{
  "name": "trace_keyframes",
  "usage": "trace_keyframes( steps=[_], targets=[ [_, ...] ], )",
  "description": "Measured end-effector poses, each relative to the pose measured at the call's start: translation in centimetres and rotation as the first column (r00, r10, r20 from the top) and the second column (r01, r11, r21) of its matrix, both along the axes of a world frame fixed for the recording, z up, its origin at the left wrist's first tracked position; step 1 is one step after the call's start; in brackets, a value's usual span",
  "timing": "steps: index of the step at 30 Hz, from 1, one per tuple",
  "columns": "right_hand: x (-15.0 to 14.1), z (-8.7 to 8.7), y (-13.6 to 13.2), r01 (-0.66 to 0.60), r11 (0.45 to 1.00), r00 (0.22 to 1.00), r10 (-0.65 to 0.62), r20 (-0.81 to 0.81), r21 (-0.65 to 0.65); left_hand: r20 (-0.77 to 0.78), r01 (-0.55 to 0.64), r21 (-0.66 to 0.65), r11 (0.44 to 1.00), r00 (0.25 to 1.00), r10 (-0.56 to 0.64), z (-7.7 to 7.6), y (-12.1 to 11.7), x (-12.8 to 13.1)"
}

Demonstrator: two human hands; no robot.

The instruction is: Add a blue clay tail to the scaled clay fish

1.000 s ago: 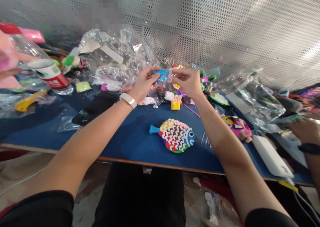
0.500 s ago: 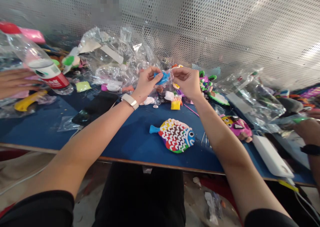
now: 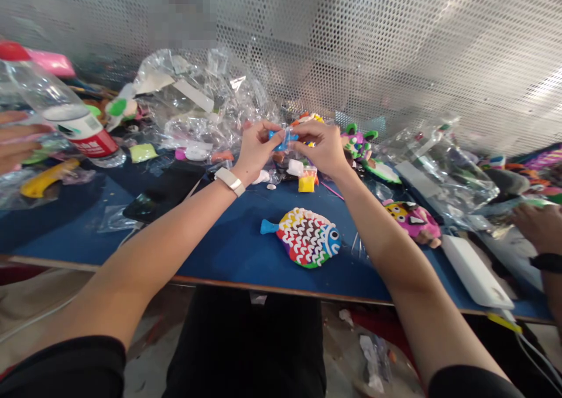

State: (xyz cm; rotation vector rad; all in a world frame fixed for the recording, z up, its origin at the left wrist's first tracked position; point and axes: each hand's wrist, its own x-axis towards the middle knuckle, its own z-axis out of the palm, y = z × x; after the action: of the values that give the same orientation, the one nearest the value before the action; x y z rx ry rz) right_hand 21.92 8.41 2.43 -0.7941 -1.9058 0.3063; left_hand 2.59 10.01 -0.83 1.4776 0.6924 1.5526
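Between my two hands, above the far part of the table, is a small clear bag of blue modelling clay. The fingers of my left hand pinch its left side, and a white band circles that wrist. My right hand pinches the other side, thumb and fingers together. Nearer to me, a clay fish lies flat on the blue table; it has white curved scales, a blue head and a blue tail. Just below my hands lie a bag of yellow clay and a white lump.
Crumpled clear plastic packaging lies along the perforated metal wall. At left are a bottle, a black phone and another person's hand. At right are a pink clay figure, a white power bank and another person's hand.
My right hand has moved slightly left, closer to my left hand, and its fingers now meet the blue clay bag. The person's hand at left has shifted further toward the edge.
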Motion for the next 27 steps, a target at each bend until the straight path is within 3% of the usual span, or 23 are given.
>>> trace_keyframes(
  steps=[7,11,14,17,21,24,27],
  targets=[
    [0.8,0.9,0.0,0.131,0.986,0.966,-0.150,0.210,0.104,-0.073,0.000,0.023,1.000,0.997,0.001,0.2,0.6,-0.6],
    [2.3,1.3,0.7,0.302,0.942,0.943,-0.318,0.101,0.147,-0.182,-0.179,0.129,0.975,0.963,0.201,-0.4,2.5,-2.0],
    [3.4,1.5,0.9,0.373,0.923,0.927,-0.374,-0.006,0.096,-0.240,-0.291,0.160,0.943,0.915,0.323,-1.3,3.9,-3.1],
    [3.5,1.9,0.3,0.290,0.957,0.957,-0.290,0.020,0.009,-0.369,-0.323,0.226,0.919,0.845,0.387,-2.0,4.2,-3.6],
    [2.2,2.5,-1.2,0.053,0.979,0.991,-0.028,0.130,-0.196,-0.516,-0.317,0.342,0.884,0.723,0.459,-2.2,3.5,-3.4],
    [1.1,2.9,-2.2,-0.048,0.933,0.978,0.116,0.173,-0.358,-0.533,-0.297,0.375,0.878,0.706,0.467,-2.0,3.1,-3.1],
    [0.5,3.0,-2.7,-0.026,0.913,0.974,0.116,0.197,-0.406,-0.533,-0.260,0.340,0.904,0.738,0.413,-1.6,3.1,-2.9]
  ],
)
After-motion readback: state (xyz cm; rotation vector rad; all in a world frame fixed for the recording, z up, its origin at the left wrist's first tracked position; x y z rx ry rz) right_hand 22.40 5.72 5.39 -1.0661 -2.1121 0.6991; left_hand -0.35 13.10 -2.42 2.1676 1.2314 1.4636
